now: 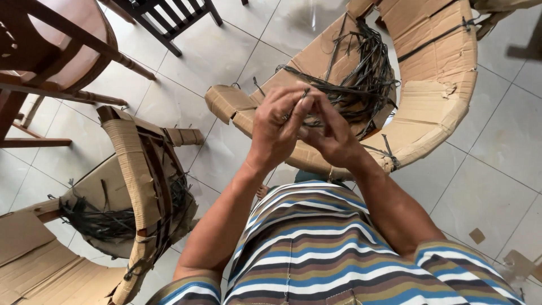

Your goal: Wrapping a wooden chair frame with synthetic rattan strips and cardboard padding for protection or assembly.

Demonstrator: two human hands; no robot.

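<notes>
left hand [275,127]: raised at chest height, fingers curled nearly closed, pinching a thin dark plastic strap strand [305,94] between thumb and fingertips.
right hand [332,131]: pressed against the left hand, fingers bent in, tips on the same strand; how tightly it grips, cannot tell.
grip logic: both hands meet at one point, likely so the thin strand can be worked with fingertips and kept taut.
strand position: sticks up from between the fingertips, directly in front of the cardboard-wrapped curved chair frame [429,118].
strap bundle: tangled pile of dark strapping strips [361,85] lies in the hollow of that chair frame, just behind the hands, apart from them; looks kept there for easy reach.
second wrapped chair: tan cardboard-wrapped chair with dark straps [141,186], left of the curved frame, tipped on the floor, loose dark straps spilling at its side.
wooden chairs: dark wooden chair legs and seats [62,51], far left of the curved frame, upper corner.
floor: pale glossy tiled floor [485,186] carries everything; small cardboard scraps to the right of the curved frame.
shirt: striped blue, brown and white shirt [316,248] below the hands.
</notes>
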